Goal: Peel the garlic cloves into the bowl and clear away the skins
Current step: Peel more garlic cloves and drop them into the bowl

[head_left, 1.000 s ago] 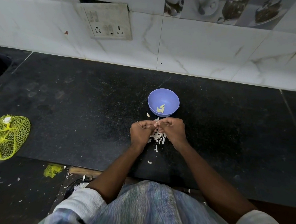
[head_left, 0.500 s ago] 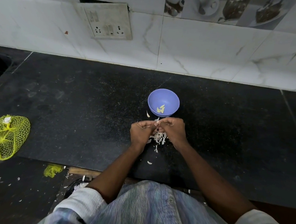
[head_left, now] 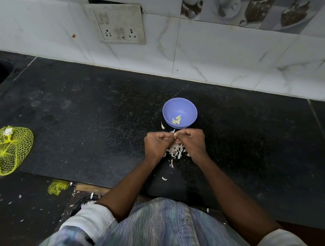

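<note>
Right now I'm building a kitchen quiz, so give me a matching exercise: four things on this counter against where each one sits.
Things:
1. bowl
2. net bag
3. pile of skins
4. socket plate

Places:
A. on the tiled wall
B. far left edge of the counter
C. just beyond the hands, peeled cloves inside
D. on the counter under and between the hands

Pairs: 1-C, 2-B, 3-D, 4-A

L hand (head_left: 157,144) & R hand (head_left: 192,142) curled, fingertips touching.
</note>
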